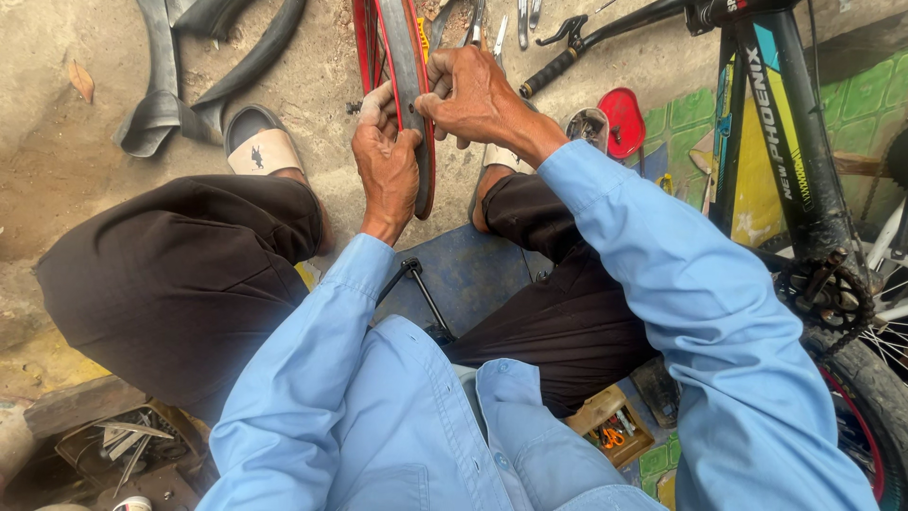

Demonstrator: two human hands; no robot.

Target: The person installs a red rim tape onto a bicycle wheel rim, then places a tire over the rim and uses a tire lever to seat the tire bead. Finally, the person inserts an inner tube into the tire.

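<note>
The red metal bicycle wheel rim (371,38) stands upright between the person's knees, and a black rubber tyre (414,104) sits around it. Both hands are clamped on that tyre at the near part of the wheel. The left hand (386,170) grips from below with its thumb pressed against the tyre's edge, and the right hand (473,95) wraps over the top with its fingers curled round the far side. Judging by the grip, the tyre is partly worked at this section; whether its bead is seated or free all the way round cannot be told, since most of the wheel runs out of frame.

The tyre looks dull and worn, the rim glossy red with thin spokes. A loose black rubber inner tube (180,85) lies on the dusty concrete ground (57,142) to the left, well apart from the wheel. A black bicycle frame (785,142) stands at the right.
</note>
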